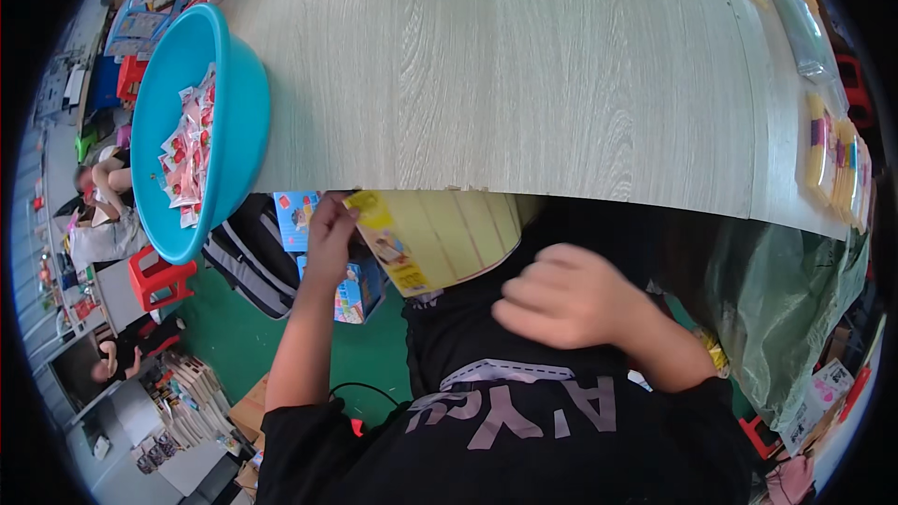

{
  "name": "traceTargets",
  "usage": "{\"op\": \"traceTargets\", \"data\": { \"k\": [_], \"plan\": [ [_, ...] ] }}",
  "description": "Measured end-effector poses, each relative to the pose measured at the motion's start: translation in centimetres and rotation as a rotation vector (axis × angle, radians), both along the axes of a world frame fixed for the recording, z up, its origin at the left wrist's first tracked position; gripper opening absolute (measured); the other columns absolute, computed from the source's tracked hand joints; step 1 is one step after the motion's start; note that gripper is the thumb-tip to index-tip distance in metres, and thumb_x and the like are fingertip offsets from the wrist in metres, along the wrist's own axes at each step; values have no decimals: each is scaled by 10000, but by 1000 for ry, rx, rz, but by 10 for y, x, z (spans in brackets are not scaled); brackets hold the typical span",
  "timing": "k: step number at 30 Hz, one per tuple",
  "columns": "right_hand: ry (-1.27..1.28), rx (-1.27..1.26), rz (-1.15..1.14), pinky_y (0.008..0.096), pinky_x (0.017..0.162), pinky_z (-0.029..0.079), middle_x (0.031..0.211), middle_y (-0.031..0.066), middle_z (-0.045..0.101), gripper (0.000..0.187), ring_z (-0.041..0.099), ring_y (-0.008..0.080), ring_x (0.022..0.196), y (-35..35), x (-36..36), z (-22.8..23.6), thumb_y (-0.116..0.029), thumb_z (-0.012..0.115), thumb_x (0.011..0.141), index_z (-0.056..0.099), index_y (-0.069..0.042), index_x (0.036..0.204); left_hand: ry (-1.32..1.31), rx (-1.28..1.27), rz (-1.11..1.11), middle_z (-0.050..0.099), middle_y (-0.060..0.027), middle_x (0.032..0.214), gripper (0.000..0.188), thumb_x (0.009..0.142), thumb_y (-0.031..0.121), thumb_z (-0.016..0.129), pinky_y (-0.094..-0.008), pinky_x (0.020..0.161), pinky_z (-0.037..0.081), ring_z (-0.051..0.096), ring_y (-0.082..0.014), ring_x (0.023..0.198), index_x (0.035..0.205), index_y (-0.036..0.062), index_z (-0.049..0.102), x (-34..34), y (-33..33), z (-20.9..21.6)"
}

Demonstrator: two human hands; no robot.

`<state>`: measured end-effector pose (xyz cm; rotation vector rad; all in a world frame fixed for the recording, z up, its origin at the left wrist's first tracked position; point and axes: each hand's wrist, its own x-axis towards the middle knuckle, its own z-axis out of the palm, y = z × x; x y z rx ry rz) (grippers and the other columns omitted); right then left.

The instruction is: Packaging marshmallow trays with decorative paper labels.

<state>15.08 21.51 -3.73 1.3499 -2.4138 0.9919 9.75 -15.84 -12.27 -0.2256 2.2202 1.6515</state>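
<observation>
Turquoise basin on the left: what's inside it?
A heap of small pink-and-red packets lies inside the basin. Its right-hand wall hides part of the heap, and the upper packets cover whatever lies beneath.

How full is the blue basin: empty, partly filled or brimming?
Partly filled: small red-and-white packets lie inside the blue basin, with bare wall showing between them and the rim.

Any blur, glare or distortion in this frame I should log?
Head view: right hand smeared by motion, left hand clearer; head view: fisheye bends the tabletop's front edge downward toward the right, corners black; head view: shiny highlights on the clear plastic packaging, upper right.
</observation>
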Motion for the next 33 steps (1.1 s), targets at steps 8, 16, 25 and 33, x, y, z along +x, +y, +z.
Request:
{"op": "traceTargets", "data": {
  "k": [8, 16, 25, 33],
  "plan": [
    [-108, -191, -179, 398, 853, 495, 1064, 39, 607, 427, 602, 229, 960, -76, -24, -45, -194, 711, 753, 636, -102, 1164, 37, 85, -245, 634, -48, 847, 109, 963, 85, 587, -246, 658, 495, 621, -102, 742, 1027, 15, 534, 35, 51, 48],
    [25, -280, -50, 361, 776, 515, 1077, 39, 617, 361, 619, 212, 886, -69, -39, -51, -162, 708, 752, 684, -125, 1111, 371, -196, -453, 643, -122, 782, 177, 865, 124, 685, -321, 622, 484, 645, -247, 673, 956, 2, 595, 36, 76, 79],
    [-42, -428, -7, 314, 684, 491, 1072, 29, 665, 283, 610, 191, 821, -43, -13, -49, -150, 751, 713, 764, -172, 995, 891, -238, -805, 617, -114, 727, 197, 818, 153, 712, -389, 506, 445, 597, -298, 584, 807, 34, 556, 46, 103, 83],
    [45, -572, -37, 269, 631, 512, 1051, 52, 693, 246, 659, 179, 825, -32, -6, -54, -142, 760, 718, 772, -126, 963, 907, -130, -867, 612, -101, 744, 221, 792, 90, 733, -369, 502, 456, 606, -284, 599, 850, 54, 523, 44, 122, 87]
  ]
}}
